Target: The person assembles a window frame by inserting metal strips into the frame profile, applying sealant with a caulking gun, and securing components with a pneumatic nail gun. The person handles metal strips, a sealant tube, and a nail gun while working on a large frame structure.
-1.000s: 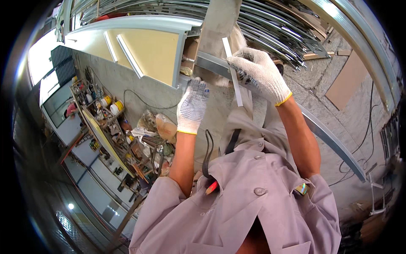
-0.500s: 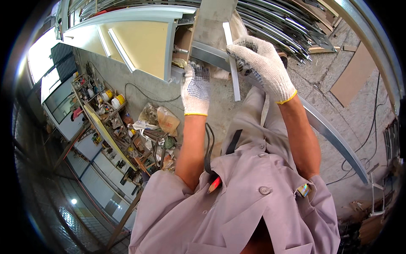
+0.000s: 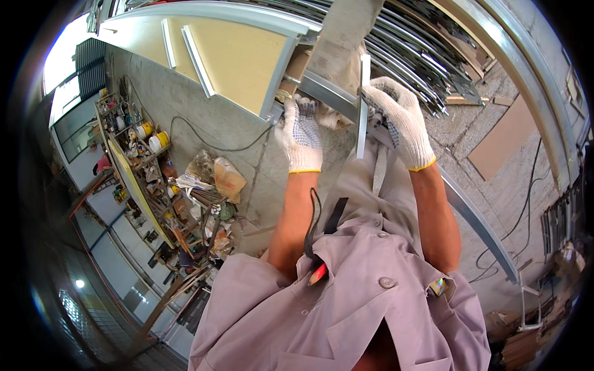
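Above a concrete floor point(image 3: 235, 120), white strip point(image 3: 362, 120) pinched in the gloved right hand point(image 3: 399, 117), metal bar point(image 3: 334, 96) crossing behind, left hand point(image 3: 300, 137) nearby, its grip impossible to tell, red pencil point(image 3: 318, 274) in shirt pocket point(image 3: 329, 253), contents of buckets point(image 3: 159, 141) unclear

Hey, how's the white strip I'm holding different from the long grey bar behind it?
The white strip looks much shorter than the grey bar. The strip is white; the bar is silvery grey. The strip points nearly straight away from you, while the bar slants back toward your right. Both are slender, long-shaped pieces.
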Demonstrator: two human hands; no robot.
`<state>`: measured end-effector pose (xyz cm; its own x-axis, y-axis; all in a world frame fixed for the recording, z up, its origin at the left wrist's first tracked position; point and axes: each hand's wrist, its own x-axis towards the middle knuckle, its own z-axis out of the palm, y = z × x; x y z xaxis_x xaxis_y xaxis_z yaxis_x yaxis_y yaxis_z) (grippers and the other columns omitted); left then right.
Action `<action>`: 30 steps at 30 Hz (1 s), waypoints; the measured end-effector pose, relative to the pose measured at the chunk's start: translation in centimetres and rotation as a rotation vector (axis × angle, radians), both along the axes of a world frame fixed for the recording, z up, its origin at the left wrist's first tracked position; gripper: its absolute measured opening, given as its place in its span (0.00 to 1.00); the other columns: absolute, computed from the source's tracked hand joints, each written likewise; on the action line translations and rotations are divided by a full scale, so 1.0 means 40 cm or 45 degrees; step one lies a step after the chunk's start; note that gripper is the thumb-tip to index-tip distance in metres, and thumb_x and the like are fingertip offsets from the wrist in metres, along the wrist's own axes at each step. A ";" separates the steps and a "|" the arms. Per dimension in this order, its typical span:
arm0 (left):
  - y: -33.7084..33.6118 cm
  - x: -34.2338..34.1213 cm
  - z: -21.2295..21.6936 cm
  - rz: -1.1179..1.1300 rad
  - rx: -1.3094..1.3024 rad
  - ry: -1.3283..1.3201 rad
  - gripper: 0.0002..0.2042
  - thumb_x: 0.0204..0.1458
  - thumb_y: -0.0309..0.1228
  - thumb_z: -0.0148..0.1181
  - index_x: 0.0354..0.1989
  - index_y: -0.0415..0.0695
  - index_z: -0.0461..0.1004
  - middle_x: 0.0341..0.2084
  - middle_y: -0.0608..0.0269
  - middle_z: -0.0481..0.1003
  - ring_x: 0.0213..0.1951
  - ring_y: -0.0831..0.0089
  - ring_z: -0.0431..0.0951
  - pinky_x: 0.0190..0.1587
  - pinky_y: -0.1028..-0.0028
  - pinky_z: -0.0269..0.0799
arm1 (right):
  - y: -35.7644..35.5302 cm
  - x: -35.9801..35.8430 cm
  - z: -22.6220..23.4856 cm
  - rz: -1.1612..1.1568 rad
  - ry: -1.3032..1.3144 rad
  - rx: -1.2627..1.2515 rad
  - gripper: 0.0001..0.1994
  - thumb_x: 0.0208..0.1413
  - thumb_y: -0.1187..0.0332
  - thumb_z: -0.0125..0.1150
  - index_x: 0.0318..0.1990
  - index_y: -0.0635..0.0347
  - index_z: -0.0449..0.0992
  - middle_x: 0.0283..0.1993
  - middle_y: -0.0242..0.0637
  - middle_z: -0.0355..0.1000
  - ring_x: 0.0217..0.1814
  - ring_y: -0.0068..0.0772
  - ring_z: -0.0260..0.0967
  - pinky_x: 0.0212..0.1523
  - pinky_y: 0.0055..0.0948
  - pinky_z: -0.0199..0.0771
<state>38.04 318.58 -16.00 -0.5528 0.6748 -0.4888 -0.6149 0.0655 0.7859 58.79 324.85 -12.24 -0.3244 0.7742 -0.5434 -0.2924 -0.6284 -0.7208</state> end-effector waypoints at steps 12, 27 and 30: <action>0.048 0.053 0.046 0.282 -0.077 -0.072 0.09 0.60 0.28 0.64 0.32 0.39 0.70 0.26 0.65 0.68 0.27 0.70 0.70 0.34 0.63 0.70 | 0.007 -0.001 0.015 0.019 -0.082 -0.074 0.13 0.62 0.59 0.62 0.40 0.61 0.80 0.32 0.25 0.73 0.30 0.12 0.64 0.33 0.19 0.67; 0.090 0.067 0.045 0.355 -0.105 -0.143 0.18 0.60 0.40 0.67 0.25 0.50 0.64 0.19 0.71 0.63 0.22 0.76 0.64 0.30 0.72 0.67 | -0.012 -0.001 0.010 -0.046 -0.064 0.007 0.10 0.63 0.62 0.63 0.41 0.61 0.80 0.32 0.25 0.73 0.29 0.11 0.65 0.32 0.17 0.67; 0.048 0.058 0.030 0.189 -0.106 -0.222 0.14 0.58 0.42 0.69 0.35 0.49 0.69 0.25 0.68 0.68 0.27 0.72 0.70 0.33 0.70 0.71 | -0.022 -0.010 -0.006 -0.158 0.116 -0.086 0.10 0.67 0.64 0.57 0.42 0.63 0.76 0.32 0.28 0.74 0.28 0.11 0.66 0.27 0.13 0.64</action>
<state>40.35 320.52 -14.78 -0.5453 0.5460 -0.6360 -0.7486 0.0241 0.6625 58.39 323.97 -12.48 -0.2790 0.7742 -0.5681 -0.4329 -0.6295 -0.6453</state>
